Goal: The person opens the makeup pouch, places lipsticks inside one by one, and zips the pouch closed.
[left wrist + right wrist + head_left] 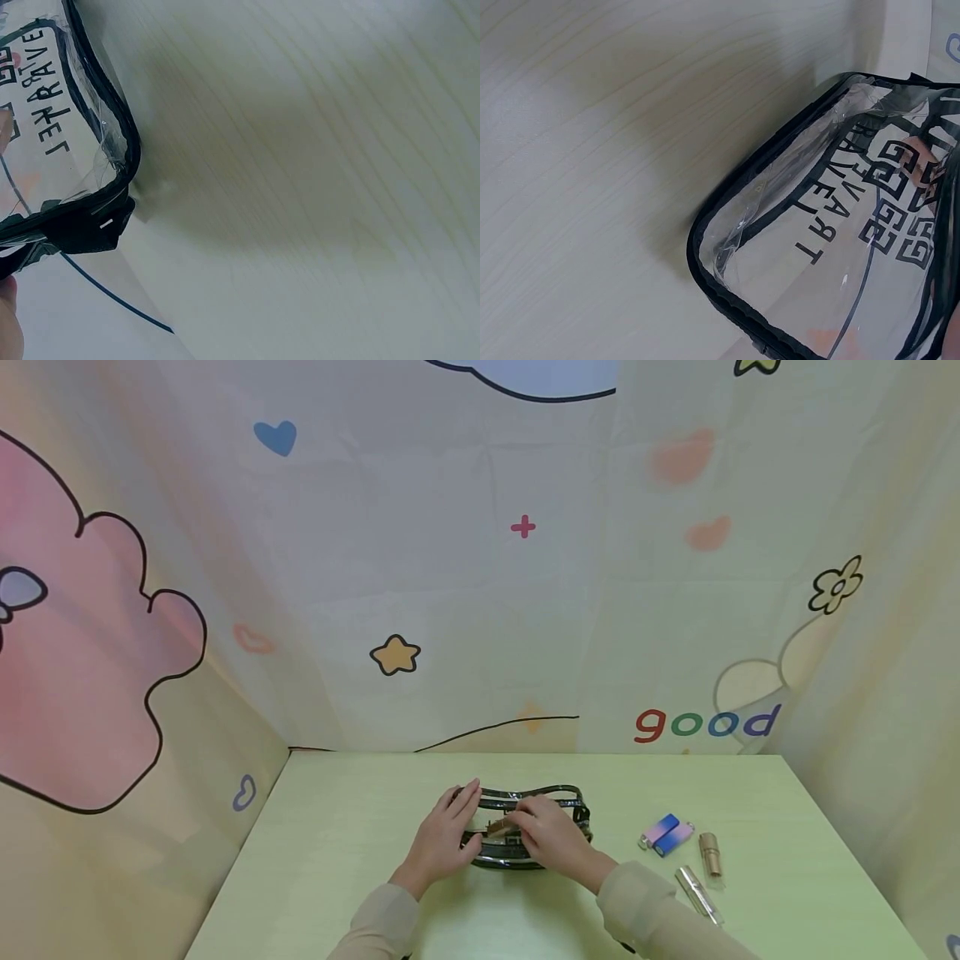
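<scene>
A clear pouch (510, 862) with black edging lies on the table between the two hands, its mouth spread. Black lettering shows on the transparent pouch wall (780, 262) in the right wrist view. My left hand (442, 839) rests on the pouch's left end, fingers extended along the far edge and thumb by the near edge. Over the opening, my right hand (555, 835) bends its fingers and pinches a small brown piece (501, 827). What this piece is remains unclear, as the fingers partly cover it. The left wrist view catches the pouch corner (127, 142) and only slivers of the hand.
To the right of the pouch lie small blue-and-pink items (666, 835), a gold-brown tube (710, 853) in clear wrapping and a slim gold-and-clear tube (697, 892). The pale wood-grain table (322, 852) meets a printed cloth backdrop (480, 610) behind and at both sides.
</scene>
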Action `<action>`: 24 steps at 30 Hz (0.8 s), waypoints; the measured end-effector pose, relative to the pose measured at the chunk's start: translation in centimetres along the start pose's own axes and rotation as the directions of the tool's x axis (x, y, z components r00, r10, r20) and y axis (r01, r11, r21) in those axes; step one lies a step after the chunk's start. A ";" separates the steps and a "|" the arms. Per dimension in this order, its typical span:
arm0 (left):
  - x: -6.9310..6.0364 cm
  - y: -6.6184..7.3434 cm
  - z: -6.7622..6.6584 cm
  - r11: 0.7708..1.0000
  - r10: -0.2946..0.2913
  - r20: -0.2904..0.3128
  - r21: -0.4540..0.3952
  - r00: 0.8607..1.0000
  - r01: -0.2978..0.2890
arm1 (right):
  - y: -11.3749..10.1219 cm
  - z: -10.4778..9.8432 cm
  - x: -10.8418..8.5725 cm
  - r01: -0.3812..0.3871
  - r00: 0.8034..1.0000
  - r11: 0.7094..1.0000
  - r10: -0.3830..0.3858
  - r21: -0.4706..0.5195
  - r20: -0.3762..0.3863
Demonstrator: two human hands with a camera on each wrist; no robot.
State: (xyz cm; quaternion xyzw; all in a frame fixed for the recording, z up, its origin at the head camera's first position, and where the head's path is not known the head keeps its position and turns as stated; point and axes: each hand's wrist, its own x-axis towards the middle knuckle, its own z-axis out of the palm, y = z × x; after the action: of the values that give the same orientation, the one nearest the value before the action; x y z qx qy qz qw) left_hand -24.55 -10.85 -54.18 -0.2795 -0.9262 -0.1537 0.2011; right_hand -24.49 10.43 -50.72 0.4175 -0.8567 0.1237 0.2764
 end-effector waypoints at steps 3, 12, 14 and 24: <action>0.0 0.0 0.1 1.000 -0.001 -0.007 0.002 1.000 0.001 | 0.0 0.1 0.0 -0.003 1.000 1.000 0.003 0.005 0.008; 0.1 0.1 0.0 1.000 -0.006 -0.012 0.005 1.000 0.006 | 0.1 0.1 -0.1 0.002 1.000 1.000 -0.002 0.020 0.025; 0.1 0.1 -0.1 1.000 -0.009 -0.007 0.007 1.000 0.009 | 0.1 0.2 -0.1 0.004 0.999 1.000 -0.004 0.019 0.033; 0.0 0.2 -0.3 1.000 -0.023 0.019 0.016 1.000 0.022 | 0.0 0.2 -0.2 -0.001 0.998 1.000 0.002 -0.010 0.064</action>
State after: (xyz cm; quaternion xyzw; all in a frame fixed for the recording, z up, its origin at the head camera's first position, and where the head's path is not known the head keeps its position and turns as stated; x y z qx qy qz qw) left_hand -24.37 -10.75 -53.90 -0.2690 -0.9323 -0.1461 0.1925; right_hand -24.45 10.47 -50.95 0.4192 -0.8660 0.1063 0.2509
